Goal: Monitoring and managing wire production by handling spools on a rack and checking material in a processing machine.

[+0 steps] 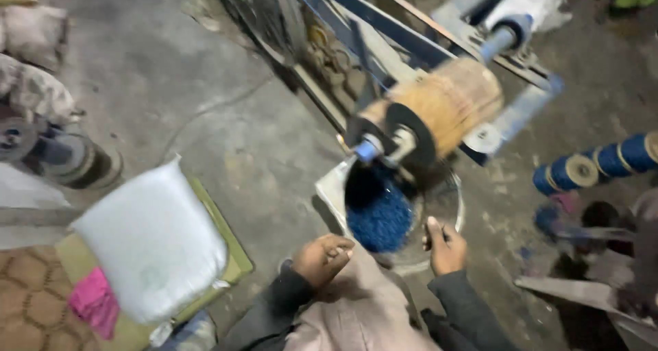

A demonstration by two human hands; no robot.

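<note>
My left hand (322, 256) is curled into a loose fist just left of a round metal bowl (449, 217) filled with small blue beads or granules (379, 221). On the bowl's near rim rests my right hand (445, 245), with the thumb up; it seems to grip the rim. Directly above the bowl sits a blue-framed machine with a tan wooden-looking drum (445, 104) and a black disc (410, 135) on its axle. Both arms wear dark grey sleeves.
A full white sack (152, 241) stands at the left on a green mat (229, 245), with a pink cloth (92, 301) beside it. Blue thread spools (596, 162) lie at the right. A large wheel (264, 15) and metal parts sit on the concrete floor.
</note>
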